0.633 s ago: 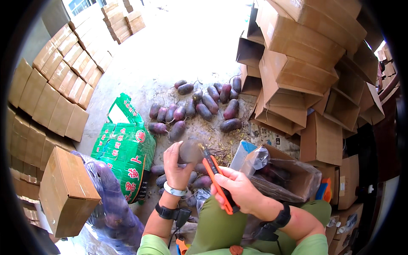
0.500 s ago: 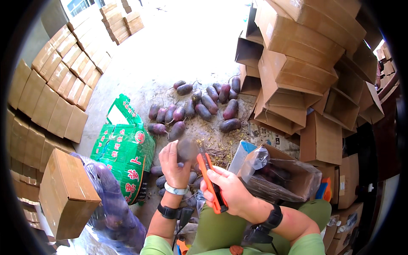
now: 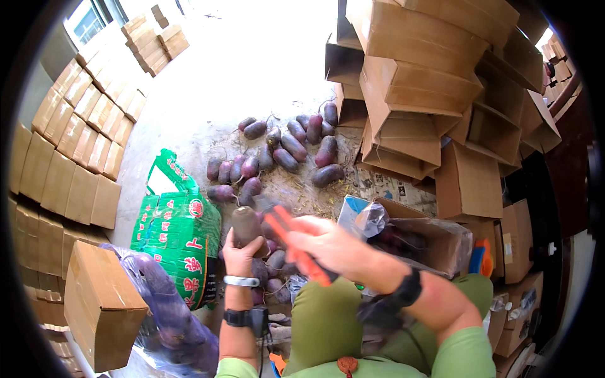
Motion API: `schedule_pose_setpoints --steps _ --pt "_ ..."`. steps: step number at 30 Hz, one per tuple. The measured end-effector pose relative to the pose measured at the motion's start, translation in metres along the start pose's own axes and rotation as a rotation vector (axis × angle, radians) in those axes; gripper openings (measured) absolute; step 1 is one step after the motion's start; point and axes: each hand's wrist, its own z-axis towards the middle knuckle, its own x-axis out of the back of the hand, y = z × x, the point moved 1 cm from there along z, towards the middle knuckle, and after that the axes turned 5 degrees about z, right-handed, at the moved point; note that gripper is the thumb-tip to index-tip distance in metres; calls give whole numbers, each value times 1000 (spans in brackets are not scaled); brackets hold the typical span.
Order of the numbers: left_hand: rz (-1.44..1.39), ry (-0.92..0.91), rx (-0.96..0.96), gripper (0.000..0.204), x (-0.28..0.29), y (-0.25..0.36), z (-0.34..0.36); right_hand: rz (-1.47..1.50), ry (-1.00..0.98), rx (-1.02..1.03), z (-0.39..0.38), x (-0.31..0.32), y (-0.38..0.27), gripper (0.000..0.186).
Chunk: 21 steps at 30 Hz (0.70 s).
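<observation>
In my left hand (image 3: 244, 252) is a long dark radish (image 3: 246, 223), held upright with the fingers wrapped round its lower part. My right hand (image 3: 318, 242) grips an orange-red utility knife (image 3: 309, 263), smeared by motion. Its blurred front end points up and left, close above the radish's right side; whether it touches is not clear. Below and behind the left hand lie several more purple radishes (image 3: 275, 261), partly hidden by my hands. Farther off, a loose group of purple radishes (image 3: 293, 147) rests on the floor among bits of trimmed roots and leaves.
A green printed sack (image 3: 179, 233) stands left of my hands, beside a plastic bag of radishes (image 3: 167, 302) and a closed carton (image 3: 104, 305). On the right is an open plastic-lined carton (image 3: 435, 246) holding radishes. Empty cartons (image 3: 416, 82) pile up behind it; stacked boxes (image 3: 69, 132) line the left.
The radish in my left hand has gone lower and left and now stands upright. My right hand has swung the knife up and left, across toward the radish's top. The view has shifted slightly.
</observation>
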Motion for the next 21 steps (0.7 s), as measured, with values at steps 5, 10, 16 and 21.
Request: schedule_pose_setpoints --steps 5,10,16,21 --pt "-35 -149 136 46 10 34 -4 -204 368 165 -82 84 -33 37" --pt "21 -355 -195 61 -55 118 -23 -129 644 439 -134 143 -39 34" --pt "142 -924 -198 74 -177 176 -50 -55 748 583 -160 182 -32 38" --pt "528 -1272 -343 69 -294 130 -68 -5 788 701 -183 194 -43 38"
